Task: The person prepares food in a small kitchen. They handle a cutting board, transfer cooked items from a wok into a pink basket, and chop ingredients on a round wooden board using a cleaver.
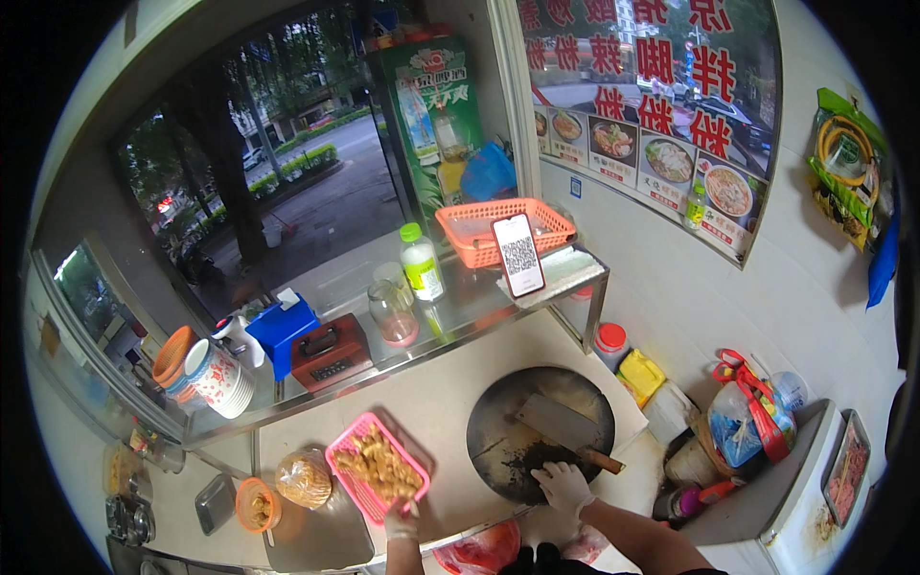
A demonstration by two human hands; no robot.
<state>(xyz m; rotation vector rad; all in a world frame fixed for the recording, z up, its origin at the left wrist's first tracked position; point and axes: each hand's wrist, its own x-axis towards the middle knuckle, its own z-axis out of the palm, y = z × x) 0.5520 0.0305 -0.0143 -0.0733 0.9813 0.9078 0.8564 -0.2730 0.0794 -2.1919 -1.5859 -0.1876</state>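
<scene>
My left hand (402, 519), in a thin pale glove, grips the near corner of a pink plastic basket (336, 471). Lumpy yellow-brown food pieces (377, 460) fill much of the basket, which sits on the pale counter. My gloved right hand (564, 487) rests on the near edge of a round, dark chopping board (496, 424). Its fingers are slightly apart; what lies under the palm is hidden. Dark scraps (535, 460) lie by its fingertips. Just beyond, a cleaver (560, 422) lies flat on the board, its wooden handle (602, 460) pointing right towards me.
Left of the pink basket are a filled plastic bag (303, 478), an orange basket (257, 505) and a metal tray (215, 504). A raised shelf (460, 338) carries a brown box (330, 352), a glass jar (393, 313) and a phone (519, 255). A meat tray (848, 471) stands far right.
</scene>
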